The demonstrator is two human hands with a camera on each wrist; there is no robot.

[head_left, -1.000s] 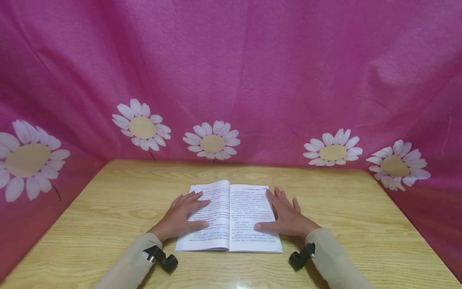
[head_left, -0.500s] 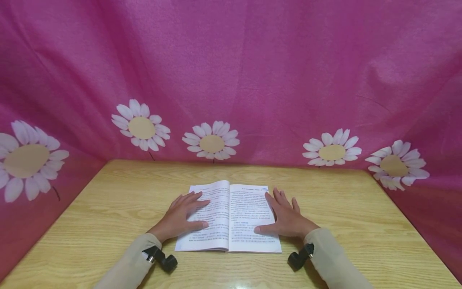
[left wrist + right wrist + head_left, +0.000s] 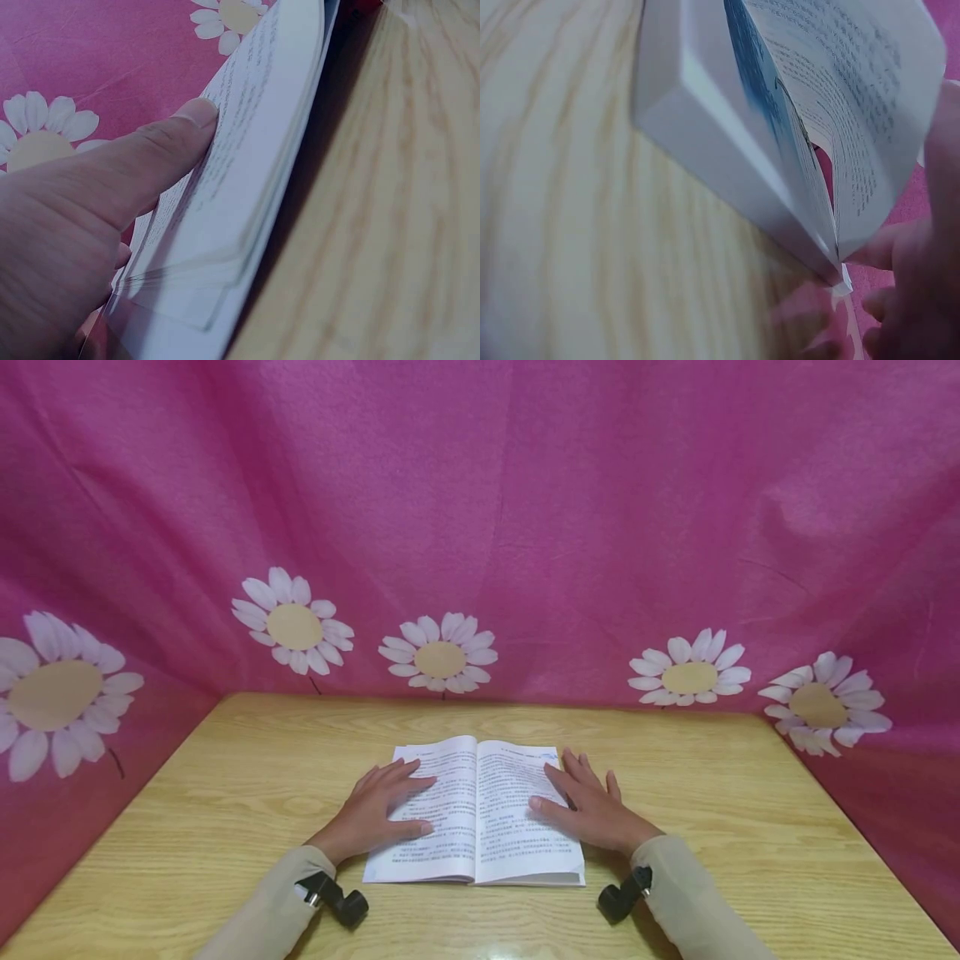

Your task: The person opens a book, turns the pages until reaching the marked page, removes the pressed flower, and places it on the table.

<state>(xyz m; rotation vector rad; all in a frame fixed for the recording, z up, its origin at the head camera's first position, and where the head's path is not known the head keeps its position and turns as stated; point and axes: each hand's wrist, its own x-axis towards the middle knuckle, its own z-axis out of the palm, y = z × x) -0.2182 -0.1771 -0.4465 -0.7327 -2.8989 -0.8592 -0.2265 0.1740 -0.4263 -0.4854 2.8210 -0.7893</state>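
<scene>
An open book (image 3: 517, 852) with printed text lies on the wooden table. My left hand (image 3: 367, 814) rests on its left page, fingers spread and thumb laid over the text; the left wrist view shows the thumb (image 3: 199, 112) against the page. On the right side, my right hand (image 3: 600, 810) touches the outer edge of the right page with straight fingers and thumb. That page bulges, its near corner raised off those beneath. In the right wrist view, the lifted leaf (image 3: 855, 112) curves up beside the right fingers (image 3: 874, 251), with a blue picture (image 3: 761, 75) showing underneath.
The wooden table (image 3: 225, 793) extends around the book on every side. A pink curtain (image 3: 525, 527) with large white flowers stands behind it and at both sides. A small black camera (image 3: 348, 906) is strapped on each sleeved wrist.
The right thumb has moved up the right page and the index fingertip inward, and the page, flat before, now bulges with its near corner lifted. The left hand stays in place.
</scene>
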